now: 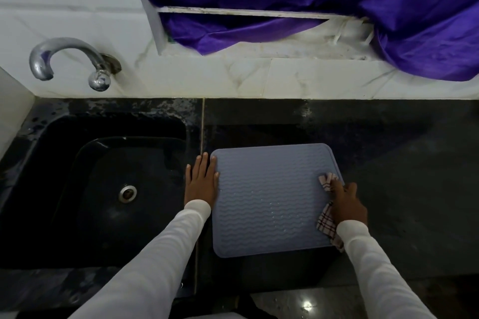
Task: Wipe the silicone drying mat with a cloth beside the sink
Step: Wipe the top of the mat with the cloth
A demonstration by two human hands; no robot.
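A grey-blue silicone drying mat (269,197) with wavy ridges lies flat on the black counter just right of the sink. Small water drops dot its middle. My left hand (201,181) rests flat, fingers spread, on the mat's left edge. My right hand (348,204) presses a checked white-and-dark cloth (327,223) onto the mat's right edge. Part of the cloth sticks out beyond my fingertips, and more trails under my wrist.
A black sink (111,189) with a metal drain (127,193) lies to the left, under a chrome tap (70,59) on the white tiled wall. Purple fabric (337,8) hangs over the ledge behind. The black counter (401,163) stretches right of the mat.
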